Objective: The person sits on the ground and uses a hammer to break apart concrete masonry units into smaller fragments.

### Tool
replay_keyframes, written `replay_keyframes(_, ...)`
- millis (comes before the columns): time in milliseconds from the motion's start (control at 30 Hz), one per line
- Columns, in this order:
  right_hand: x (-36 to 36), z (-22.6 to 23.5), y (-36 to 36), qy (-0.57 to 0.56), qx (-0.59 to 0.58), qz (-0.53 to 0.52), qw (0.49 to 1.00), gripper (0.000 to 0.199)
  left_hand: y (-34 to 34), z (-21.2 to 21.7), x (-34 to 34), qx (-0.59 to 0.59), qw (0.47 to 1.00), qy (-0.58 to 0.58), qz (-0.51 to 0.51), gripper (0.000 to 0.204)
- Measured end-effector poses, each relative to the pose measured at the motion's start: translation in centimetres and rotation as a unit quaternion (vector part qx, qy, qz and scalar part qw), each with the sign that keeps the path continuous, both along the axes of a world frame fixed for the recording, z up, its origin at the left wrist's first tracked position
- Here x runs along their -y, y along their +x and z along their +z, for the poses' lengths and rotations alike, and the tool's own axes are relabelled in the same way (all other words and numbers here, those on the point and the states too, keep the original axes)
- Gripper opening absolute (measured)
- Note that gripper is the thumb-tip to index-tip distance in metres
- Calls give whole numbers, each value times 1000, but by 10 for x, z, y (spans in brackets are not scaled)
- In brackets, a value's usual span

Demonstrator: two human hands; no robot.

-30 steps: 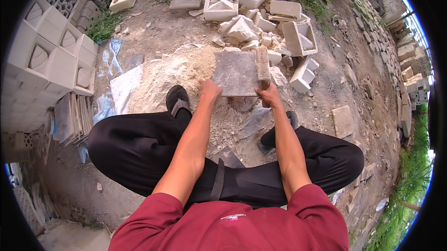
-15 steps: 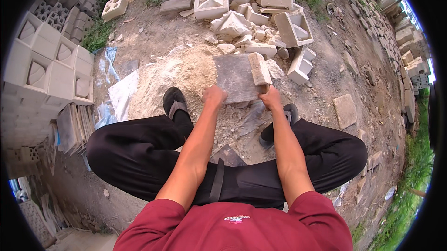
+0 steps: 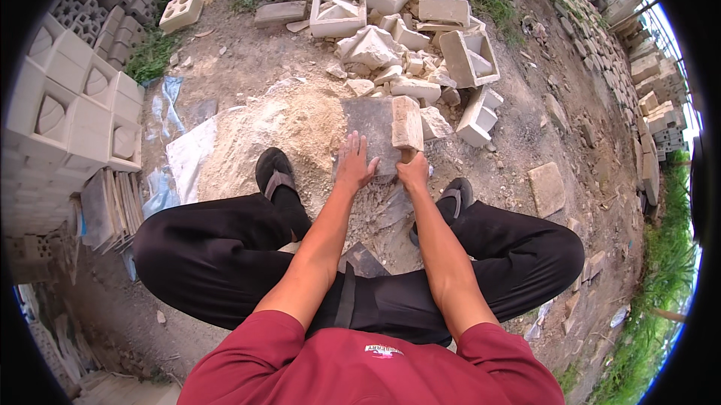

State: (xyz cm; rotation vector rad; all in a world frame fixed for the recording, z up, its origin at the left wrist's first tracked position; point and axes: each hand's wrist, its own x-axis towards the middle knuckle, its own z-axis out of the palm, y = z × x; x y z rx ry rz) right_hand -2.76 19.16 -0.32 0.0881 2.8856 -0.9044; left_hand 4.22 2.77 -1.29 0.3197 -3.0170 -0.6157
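A flat dark board (image 3: 366, 116) lies on the ground between my feet. On its right part rests a cream-coloured rectangular block (image 3: 407, 124), long side pointing away from me. My left hand (image 3: 356, 164) is laid open, palm down and fingers stretched, over the board's near left part. My right hand (image 3: 413, 170) is closed just below the near end of the block. A small brownish bit shows above that fist, and what the fingers hold is hidden.
A heap of pale sand (image 3: 278, 131) lies left of the board. Beyond it are broken pale blocks (image 3: 372, 48). Stacked moulded blocks (image 3: 92, 116) and leaning thin boards (image 3: 113, 206) stand at left. A flat slab (image 3: 547, 188) lies at right, and my sandalled feet flank the board.
My left hand has let go of the board's near left edge and opened flat over it. The right hand has shifted left to below the block, and the board has been drawn slightly left.
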Motion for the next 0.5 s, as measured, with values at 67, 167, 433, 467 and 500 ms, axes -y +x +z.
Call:
replay_keyframes(67, -3, 2, 0, -11, 15, 2, 1000, 49, -8, -5, 6, 0, 1000, 11, 15, 72)
replay_keyframes(167, 2, 6, 13, -34, 28, -16, 999, 48, -13, -8, 18, 10, 1000, -3, 26, 69)
replay_keyframes(433, 41, 27, 6, -33, -54, -15, 998, 51, -6, -2, 45, -56, 996, 47, 51, 49)
replay_keyframes(467, 50, 29, 5, -34, -51, -15, 998, 51, 0, 2, 50, -86, 990, 42, 104, 46)
replay_keyframes(500, 65, 32, 6, -62, -14, 1, 998, 49, 4, 4, 58, -120, 980, 34, 158, 43)
